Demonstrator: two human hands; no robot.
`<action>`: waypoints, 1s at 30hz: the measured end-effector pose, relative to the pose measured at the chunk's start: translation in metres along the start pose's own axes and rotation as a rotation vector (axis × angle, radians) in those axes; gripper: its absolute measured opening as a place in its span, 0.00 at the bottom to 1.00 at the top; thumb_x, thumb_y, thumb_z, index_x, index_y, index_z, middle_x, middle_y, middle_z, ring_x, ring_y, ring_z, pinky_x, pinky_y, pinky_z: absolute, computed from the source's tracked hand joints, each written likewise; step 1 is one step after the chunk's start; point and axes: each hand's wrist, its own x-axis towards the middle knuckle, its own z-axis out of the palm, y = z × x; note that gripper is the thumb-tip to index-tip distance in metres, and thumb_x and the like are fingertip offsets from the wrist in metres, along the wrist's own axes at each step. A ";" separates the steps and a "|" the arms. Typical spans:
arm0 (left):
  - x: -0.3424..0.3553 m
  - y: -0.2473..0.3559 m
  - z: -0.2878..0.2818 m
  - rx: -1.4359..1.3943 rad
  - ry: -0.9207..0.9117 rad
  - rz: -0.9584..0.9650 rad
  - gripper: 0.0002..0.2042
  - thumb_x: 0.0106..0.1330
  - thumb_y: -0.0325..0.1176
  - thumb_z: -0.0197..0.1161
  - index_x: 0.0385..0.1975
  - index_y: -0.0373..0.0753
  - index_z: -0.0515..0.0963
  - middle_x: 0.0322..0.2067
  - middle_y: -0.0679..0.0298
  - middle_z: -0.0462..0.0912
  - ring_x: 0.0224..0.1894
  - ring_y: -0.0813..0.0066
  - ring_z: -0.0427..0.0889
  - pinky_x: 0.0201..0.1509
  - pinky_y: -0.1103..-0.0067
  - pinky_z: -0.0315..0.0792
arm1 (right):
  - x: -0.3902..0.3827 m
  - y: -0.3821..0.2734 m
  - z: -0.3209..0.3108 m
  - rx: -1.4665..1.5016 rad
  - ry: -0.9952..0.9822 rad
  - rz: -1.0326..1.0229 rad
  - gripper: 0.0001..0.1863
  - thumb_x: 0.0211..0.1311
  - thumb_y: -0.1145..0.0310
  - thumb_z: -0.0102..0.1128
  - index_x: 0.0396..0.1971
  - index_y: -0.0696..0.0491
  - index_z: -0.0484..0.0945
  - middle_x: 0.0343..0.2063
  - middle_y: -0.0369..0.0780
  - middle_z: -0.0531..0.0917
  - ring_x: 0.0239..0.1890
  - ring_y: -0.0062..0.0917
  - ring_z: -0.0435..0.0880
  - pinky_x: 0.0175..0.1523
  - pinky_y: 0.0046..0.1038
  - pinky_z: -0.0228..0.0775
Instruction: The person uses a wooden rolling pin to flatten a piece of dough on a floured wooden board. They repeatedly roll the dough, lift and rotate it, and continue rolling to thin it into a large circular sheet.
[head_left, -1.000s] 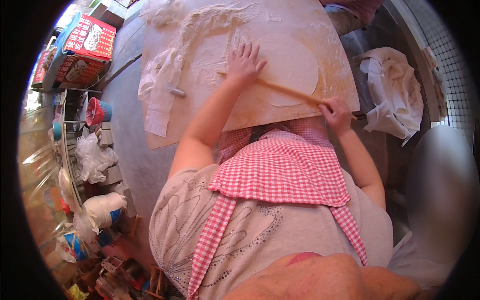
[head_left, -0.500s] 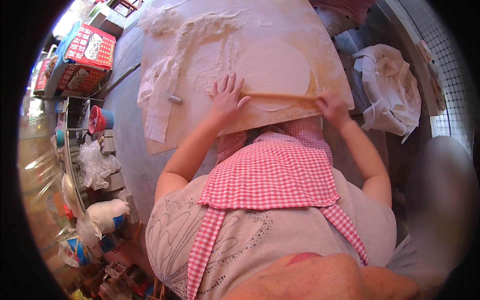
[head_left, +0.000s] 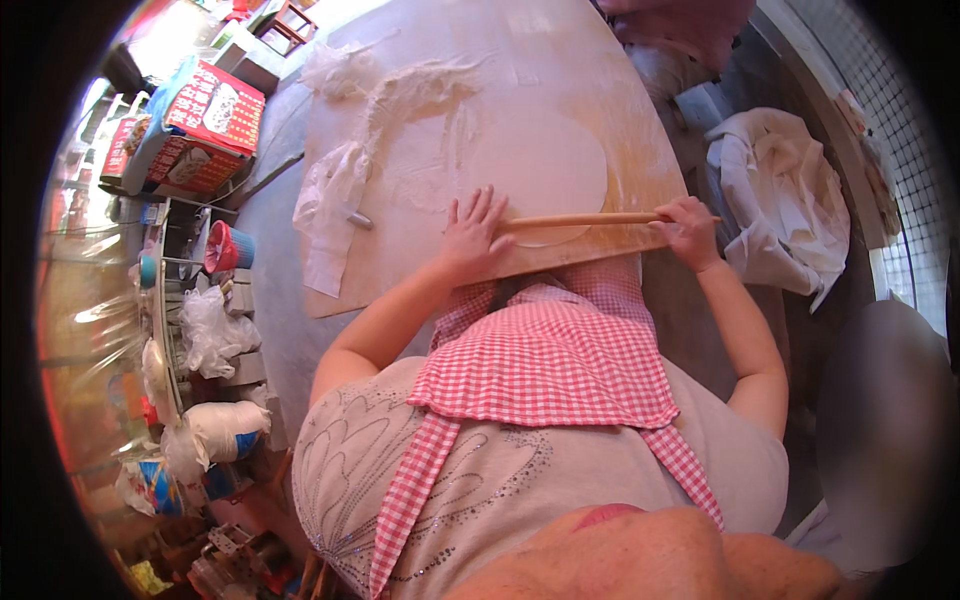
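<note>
A thin round sheet of dough (head_left: 545, 155) lies on a flour-dusted wooden board (head_left: 600, 238). Across its near edge runs a slim wooden rolling pin (head_left: 580, 220), lying left to right. The pin's left end meets my left hand (head_left: 478, 240), which is open and flat with the fingers spread forward; whether the pin goes under the palm is hidden. At the other end, my right hand (head_left: 690, 234) is closed around the pin, whose tip pokes out past the fingers. White flour (head_left: 420, 90) is heaped along the far left of the board.
A white cloth (head_left: 328, 240) and a short grey cylinder (head_left: 358, 218) lie on the board's left side. White fabric (head_left: 785, 190) is bundled at the right. Left of the table stand a red box (head_left: 215, 115), a red-and-blue basket (head_left: 228, 247) and a plastic bag (head_left: 215, 330).
My right hand has shifted outward along the pin, so the pin's tip now shows beyond it. My left hand has moved slightly right and nearer to me. The whole view has shifted a little.
</note>
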 end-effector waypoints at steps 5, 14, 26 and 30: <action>0.009 -0.011 -0.011 0.027 -0.049 -0.097 0.35 0.63 0.54 0.50 0.68 0.45 0.52 0.70 0.54 0.46 0.72 0.54 0.44 0.70 0.53 0.35 | -0.009 -0.049 0.037 0.030 -0.004 0.006 0.09 0.49 0.65 0.65 0.28 0.51 0.77 0.28 0.40 0.77 0.34 0.36 0.77 0.40 0.35 0.69; 0.011 -0.025 0.004 -0.223 0.376 -0.387 0.31 0.63 0.50 0.55 0.63 0.41 0.60 0.63 0.50 0.60 0.65 0.52 0.57 0.68 0.59 0.48 | -0.009 -0.070 0.037 0.234 -0.091 0.357 0.10 0.52 0.68 0.62 0.34 0.54 0.75 0.30 0.42 0.78 0.35 0.37 0.79 0.39 0.35 0.71; 0.064 -0.011 -0.010 -0.282 0.236 -0.642 0.15 0.58 0.43 0.63 0.38 0.38 0.75 0.43 0.54 0.75 0.49 0.54 0.74 0.53 0.65 0.69 | 0.009 -0.066 0.074 0.471 -0.147 0.578 0.20 0.51 0.74 0.52 0.48 0.57 0.69 0.42 0.48 0.73 0.46 0.38 0.74 0.50 0.35 0.67; 0.074 -0.012 -0.014 -0.227 0.157 -0.588 0.14 0.61 0.42 0.61 0.39 0.39 0.74 0.39 0.59 0.76 0.47 0.58 0.76 0.50 0.67 0.70 | 0.005 -0.071 0.079 0.456 -0.139 0.526 0.21 0.52 0.74 0.52 0.49 0.58 0.67 0.40 0.47 0.73 0.41 0.36 0.75 0.48 0.34 0.69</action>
